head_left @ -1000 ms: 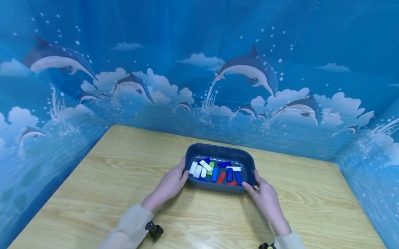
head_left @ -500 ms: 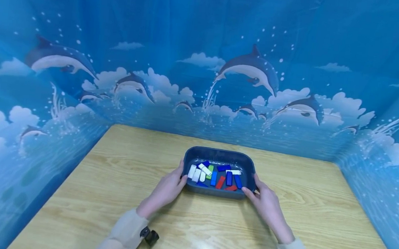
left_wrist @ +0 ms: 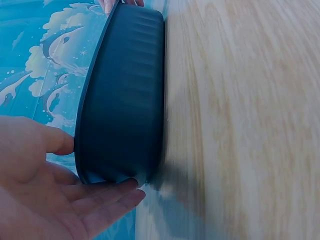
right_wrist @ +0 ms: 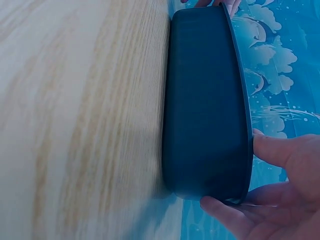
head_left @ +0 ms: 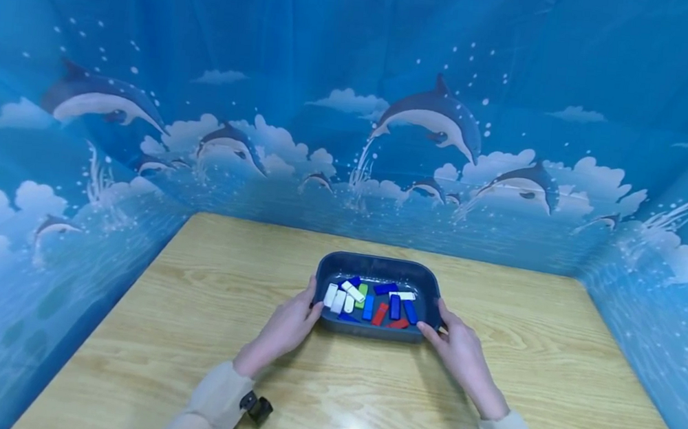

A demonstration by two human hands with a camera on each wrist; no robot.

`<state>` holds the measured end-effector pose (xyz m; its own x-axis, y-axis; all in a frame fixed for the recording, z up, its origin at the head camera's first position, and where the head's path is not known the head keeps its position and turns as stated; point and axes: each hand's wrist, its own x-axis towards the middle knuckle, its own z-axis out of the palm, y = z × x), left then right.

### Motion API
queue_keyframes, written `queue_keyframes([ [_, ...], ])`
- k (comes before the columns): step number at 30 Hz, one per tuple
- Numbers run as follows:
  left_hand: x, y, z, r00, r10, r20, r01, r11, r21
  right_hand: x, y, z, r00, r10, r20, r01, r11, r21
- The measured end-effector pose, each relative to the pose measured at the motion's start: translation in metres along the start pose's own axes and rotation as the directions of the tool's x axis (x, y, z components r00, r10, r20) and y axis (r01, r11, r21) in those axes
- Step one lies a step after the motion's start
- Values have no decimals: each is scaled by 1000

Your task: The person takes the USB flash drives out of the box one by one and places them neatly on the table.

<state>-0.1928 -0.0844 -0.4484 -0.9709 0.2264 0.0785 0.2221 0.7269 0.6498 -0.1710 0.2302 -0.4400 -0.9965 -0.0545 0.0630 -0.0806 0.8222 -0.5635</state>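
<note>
A dark blue-grey plastic tub (head_left: 373,330) sits on the wood-grain table, its long side toward me. Several small oblong pieces lie flat and jumbled inside it: white ones (head_left: 338,302), dark blue ones (head_left: 395,307), red ones (head_left: 380,314), a green one (head_left: 362,296) and a brighter blue one (head_left: 369,307). My left hand (head_left: 288,323) grips the tub's left end, thumb at the rim and fingers along the outer wall. At the right end my right hand (head_left: 458,339) holds it the same way. Both wrist views show the tub's outer wall (left_wrist: 122,95) but not its contents.
The wooden table (head_left: 526,329) spreads around the tub on all sides. A blue curtain (head_left: 333,68) printed with dolphins and clouds stands behind the table and along both sides. A small black camera (head_left: 256,406) is strapped at each wrist.
Over the first half second, both hands drew the tub slightly toward me, and the pieces came along in it. Since then hands and tub have hardly moved.
</note>
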Motion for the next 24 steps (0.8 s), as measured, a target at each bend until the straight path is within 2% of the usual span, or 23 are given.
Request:
queue_keyframes([
  [10,-6,-7,-7,998,54,-41,-53,998,15,-1,-3,3,998,-42,-46,40,998,-38],
  [14,-8,-9,-8,989,138,-55,-134,989,68,2,-12,3,986,-113,-124,105,992,-71],
  [18,-9,-11,-9,962,264,-72,-253,958,136,12,-30,7,963,-201,-182,185,978,-97],
  [22,-11,-12,-9,930,358,-84,-333,917,219,24,-52,16,947,-266,-178,251,963,-101],
  [24,-12,-11,-9,913,402,-74,-368,887,279,31,-62,22,944,-287,-166,273,957,-104],
])
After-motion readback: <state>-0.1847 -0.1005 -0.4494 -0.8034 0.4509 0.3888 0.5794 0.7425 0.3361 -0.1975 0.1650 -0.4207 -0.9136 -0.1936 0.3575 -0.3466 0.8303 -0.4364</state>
